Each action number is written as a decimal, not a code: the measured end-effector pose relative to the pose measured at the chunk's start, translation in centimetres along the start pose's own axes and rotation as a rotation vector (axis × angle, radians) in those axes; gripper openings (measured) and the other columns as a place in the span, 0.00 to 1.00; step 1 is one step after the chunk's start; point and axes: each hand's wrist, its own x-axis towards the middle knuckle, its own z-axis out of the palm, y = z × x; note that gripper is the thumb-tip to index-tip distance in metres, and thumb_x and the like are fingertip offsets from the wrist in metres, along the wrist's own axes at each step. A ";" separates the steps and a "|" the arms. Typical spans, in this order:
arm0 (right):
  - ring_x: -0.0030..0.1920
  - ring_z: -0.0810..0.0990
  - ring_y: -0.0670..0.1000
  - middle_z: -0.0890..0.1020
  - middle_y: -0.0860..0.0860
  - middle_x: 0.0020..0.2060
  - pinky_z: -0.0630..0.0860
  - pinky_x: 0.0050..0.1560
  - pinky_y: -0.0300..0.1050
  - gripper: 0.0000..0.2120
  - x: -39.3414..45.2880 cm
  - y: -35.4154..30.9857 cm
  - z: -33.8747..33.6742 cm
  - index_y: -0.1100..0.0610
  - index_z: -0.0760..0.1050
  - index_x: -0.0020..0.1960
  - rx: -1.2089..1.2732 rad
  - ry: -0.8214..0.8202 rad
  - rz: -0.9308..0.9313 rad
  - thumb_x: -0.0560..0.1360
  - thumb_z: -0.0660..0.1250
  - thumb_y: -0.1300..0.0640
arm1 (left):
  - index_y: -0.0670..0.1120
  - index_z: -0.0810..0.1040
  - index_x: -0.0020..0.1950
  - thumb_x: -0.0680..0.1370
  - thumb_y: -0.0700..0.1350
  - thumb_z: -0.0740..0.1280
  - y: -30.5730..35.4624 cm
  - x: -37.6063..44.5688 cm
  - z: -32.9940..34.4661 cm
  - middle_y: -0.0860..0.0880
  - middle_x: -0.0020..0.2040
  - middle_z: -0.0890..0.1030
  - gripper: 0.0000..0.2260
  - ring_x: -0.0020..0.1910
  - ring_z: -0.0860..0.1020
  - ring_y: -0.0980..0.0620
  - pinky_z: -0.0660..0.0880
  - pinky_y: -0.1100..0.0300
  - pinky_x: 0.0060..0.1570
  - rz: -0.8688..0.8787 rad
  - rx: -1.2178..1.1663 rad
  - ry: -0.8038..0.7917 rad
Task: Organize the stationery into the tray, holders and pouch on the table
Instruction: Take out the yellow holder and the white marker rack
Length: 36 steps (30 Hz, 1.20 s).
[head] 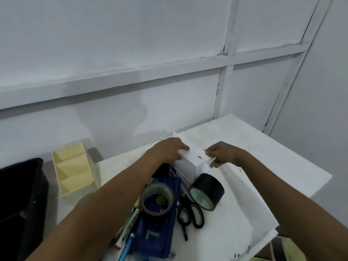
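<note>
Little is sorted: tape rolls [157,199], scissors [190,213], markers [130,223] and blue pouch [156,230] are left loose on the bench [263,166]; cream holder [74,172] is seen empty; a white paper stack [190,161] is grasped by left hand [167,150] and right hand [222,154].

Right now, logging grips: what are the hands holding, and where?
Both hold the white rectangular box: left hand on its left end, right hand on its right end.

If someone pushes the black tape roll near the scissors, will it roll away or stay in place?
The black tape roll seems to rest on its curved side, so a sideways push would probably roll it. The scissors lie close and might stop it. Being a thick roll, it is likely stiff and easy to grip.
</note>
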 end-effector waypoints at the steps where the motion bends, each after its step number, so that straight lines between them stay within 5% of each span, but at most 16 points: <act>1: 0.39 0.82 0.56 0.80 0.59 0.49 0.80 0.46 0.49 0.12 0.1 -0.3 -0.3 0.63 0.77 0.57 0.025 0.031 -0.019 0.78 0.63 0.58 | 0.53 0.69 0.73 0.79 0.43 0.66 -0.1 0.1 -0.2 0.48 0.71 0.69 0.22 0.70 0.65 0.49 0.63 0.56 0.68 -0.003 -0.023 0.020; 5: 0.42 0.77 0.51 0.81 0.51 0.49 0.75 0.46 0.46 0.13 0.2 -1.5 -2.0 0.51 0.79 0.56 0.062 0.094 -0.109 0.76 0.65 0.47 | 0.50 0.70 0.72 0.81 0.41 0.62 -0.9 0.4 -1.2 0.47 0.69 0.71 0.19 0.69 0.68 0.47 0.61 0.64 0.64 -0.042 -0.117 0.196; 9: 0.52 0.80 0.50 0.79 0.45 0.57 0.75 0.56 0.48 0.18 1.2 -2.8 -1.9 0.44 0.74 0.62 0.191 0.047 -0.202 0.74 0.67 0.44 | 0.46 0.71 0.71 0.83 0.44 0.58 -1.6 0.2 -2.2 0.41 0.62 0.75 0.17 0.60 0.74 0.43 0.69 0.55 0.58 -0.209 -0.172 0.450; 14: 0.54 0.81 0.55 0.79 0.50 0.61 0.76 0.61 0.54 0.25 4.2 -5.0 1.3 0.46 0.67 0.70 0.347 0.010 -0.298 0.75 0.67 0.48 | 0.40 0.79 0.47 0.78 0.41 0.56 -2.6 -0.5 -2.8 0.40 0.48 0.83 0.12 0.49 0.81 0.39 0.78 0.49 0.49 -0.407 -0.656 0.472; 19: 0.53 0.81 0.53 0.79 0.47 0.59 0.78 0.57 0.49 0.21 6.0 -9.9 3.9 0.47 0.68 0.70 0.441 0.014 -0.407 0.78 0.63 0.48 | 0.48 0.81 0.50 0.80 0.48 0.57 -4.5 -3.4 -5.0 0.45 0.47 0.83 0.13 0.42 0.80 0.47 0.79 0.52 0.46 -0.466 -0.992 0.598; 23: 0.57 0.79 0.52 0.78 0.49 0.59 0.76 0.60 0.51 0.27 7.4 -13.9 6.4 0.47 0.66 0.71 0.435 -0.088 -0.468 0.73 0.68 0.45 | 0.44 0.79 0.54 0.78 0.51 0.59 -7.0 -6.7 -7.1 0.42 0.49 0.81 0.15 0.43 0.79 0.46 0.79 0.50 0.51 -0.514 -1.222 0.656; 27: 0.61 0.78 0.50 0.78 0.50 0.61 0.77 0.59 0.51 0.30 8.4 -16.6 9.3 0.49 0.67 0.70 0.391 -0.222 -0.562 0.71 0.73 0.50 | 0.49 0.79 0.56 0.76 0.46 0.63 -9.4 -10.9 -6.9 0.47 0.52 0.82 0.11 0.48 0.81 0.49 0.78 0.54 0.52 -0.434 -1.211 0.628; 30: 0.62 0.76 0.49 0.78 0.50 0.61 0.79 0.50 0.43 0.31 8.5 -18.0 11.3 0.51 0.69 0.69 0.373 -0.288 -0.606 0.69 0.75 0.58 | 0.61 0.73 0.60 0.73 0.38 0.68 -10.5 -13.5 -6.3 0.48 0.54 0.83 0.21 0.48 0.82 0.52 0.79 0.59 0.50 -0.411 -1.019 0.618; 36: 0.59 0.79 0.52 0.78 0.53 0.61 0.78 0.43 0.39 0.33 8.6 -19.0 14.3 0.52 0.68 0.70 0.351 -0.341 -0.654 0.67 0.75 0.66 | 0.56 0.66 0.74 0.70 0.37 0.75 -13.3 -15.9 -4.4 0.46 0.59 0.80 0.36 0.45 0.85 0.50 0.79 0.53 0.56 -0.491 -0.917 0.662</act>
